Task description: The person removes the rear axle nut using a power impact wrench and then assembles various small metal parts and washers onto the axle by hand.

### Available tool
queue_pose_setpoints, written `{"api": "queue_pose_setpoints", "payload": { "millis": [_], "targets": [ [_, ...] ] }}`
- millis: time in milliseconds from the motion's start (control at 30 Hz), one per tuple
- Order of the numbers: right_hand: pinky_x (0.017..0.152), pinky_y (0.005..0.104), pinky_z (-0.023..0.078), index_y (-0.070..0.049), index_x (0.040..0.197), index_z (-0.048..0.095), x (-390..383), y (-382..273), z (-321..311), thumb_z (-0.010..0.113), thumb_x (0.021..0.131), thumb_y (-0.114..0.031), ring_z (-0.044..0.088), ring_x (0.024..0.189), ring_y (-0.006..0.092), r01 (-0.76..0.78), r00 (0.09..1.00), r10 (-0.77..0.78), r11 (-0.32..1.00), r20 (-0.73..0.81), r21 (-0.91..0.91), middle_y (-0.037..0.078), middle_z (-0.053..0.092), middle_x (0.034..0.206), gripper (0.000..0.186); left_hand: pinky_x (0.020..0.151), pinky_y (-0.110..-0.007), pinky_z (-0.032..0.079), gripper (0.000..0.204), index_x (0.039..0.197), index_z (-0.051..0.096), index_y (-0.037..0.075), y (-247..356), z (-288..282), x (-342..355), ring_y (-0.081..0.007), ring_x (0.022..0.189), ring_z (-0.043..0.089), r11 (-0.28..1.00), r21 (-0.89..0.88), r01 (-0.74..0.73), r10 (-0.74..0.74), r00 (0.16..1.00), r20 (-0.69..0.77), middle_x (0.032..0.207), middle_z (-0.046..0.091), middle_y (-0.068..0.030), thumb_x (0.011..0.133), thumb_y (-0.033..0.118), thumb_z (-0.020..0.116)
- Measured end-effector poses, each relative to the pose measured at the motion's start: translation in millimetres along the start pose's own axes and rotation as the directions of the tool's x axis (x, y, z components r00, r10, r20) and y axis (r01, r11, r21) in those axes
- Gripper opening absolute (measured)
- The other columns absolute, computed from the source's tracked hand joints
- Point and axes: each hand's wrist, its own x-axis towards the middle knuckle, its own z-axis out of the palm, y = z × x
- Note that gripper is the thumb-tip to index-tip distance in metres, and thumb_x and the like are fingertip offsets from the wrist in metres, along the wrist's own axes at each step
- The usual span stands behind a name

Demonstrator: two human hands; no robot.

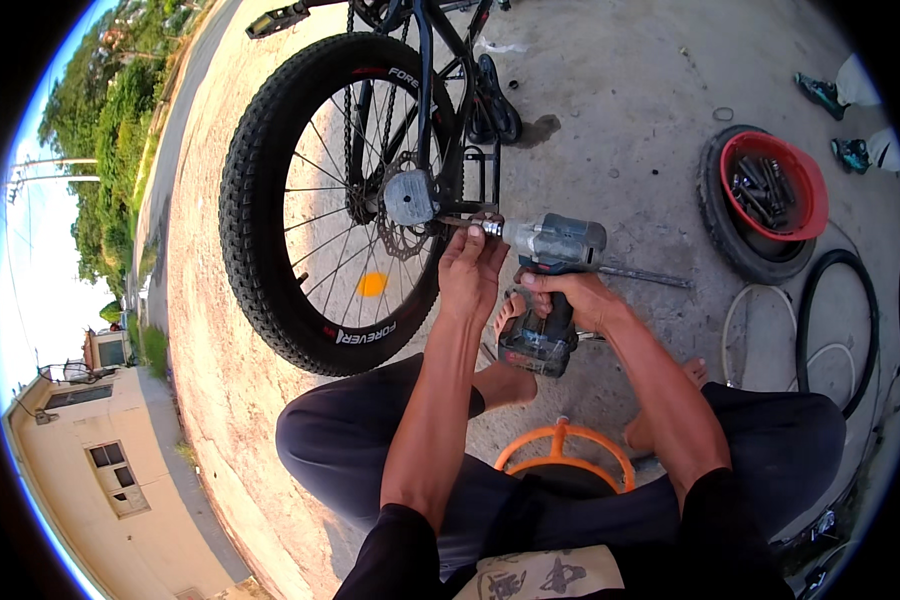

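My right hand [582, 298] is wrapped round the grip of a cordless impact wrench [562, 243], whose nose points left. A shiny metal socket [489, 228] sits at the nose of the tool. Thumb and fingers of my left hand [470, 268] close on that socket, beside the rear axle of a bicycle. The fat-tyred wheel [253, 250] stands upright at the left, with a disc brake rotor [398, 236] at its hub. A grey rounded part [410, 197] covers some of the hub. The socket's front end is partly hidden by my fingers.
A red bowl [815, 190] of sockets and metal tools rests on a tyre [727, 240] at the right. Near it lie a black inner tube [812, 315] and a long metal bar [650, 276]. An orange round frame [560, 432] stands between my legs. Another person's shoes [820, 95] show far right.
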Motion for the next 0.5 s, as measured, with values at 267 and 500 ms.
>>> {"api": "queue_pose_setpoints", "payload": {
  "millis": [267, 500],
  "targets": [
    [0.06, 0.03, 0.043, -0.005, 0.104, 0.062, -1, 15, 14, 0.071, 0.09, -0.019, 0.046, 0.059, 0.0094, -0.054, 0.998, 0.057, 0.961, -0.005, 0.271, -0.003, 0.046, 0.064, 0.021, 0.097, -0.039, 0.049, 0.018, 0.112, 0.061, 0.001, -1, 8, -6, -0.0201, 0.104, 0.062, 0.987, 0.158, -0.002, 0.01, 0.999, -0.05, 0.114, 0.067, -0.011, 0.101, 0.015, 0.057],
    [0.054, 0.0279, 0.042, -0.004, 0.091, 0.065, -2, -3, 10, 0.079, 0.086, -0.024, 0.051, 0.057, 0.0103, 0.106, 0.964, -0.149, 0.975, -0.222, -0.198, 0.001, 0.056, 0.067, 0.024, 0.098, -0.044, 0.049, 0.03, 0.118, 0.058, 0.0, 0, 13, -24, -0.0259, 0.104, 0.063, 0.988, 0.147, 0.058, -0.045, 0.995, -0.087, 0.11, 0.066, -0.0131, 0.101, 0.025, 0.058]
  ]
}}
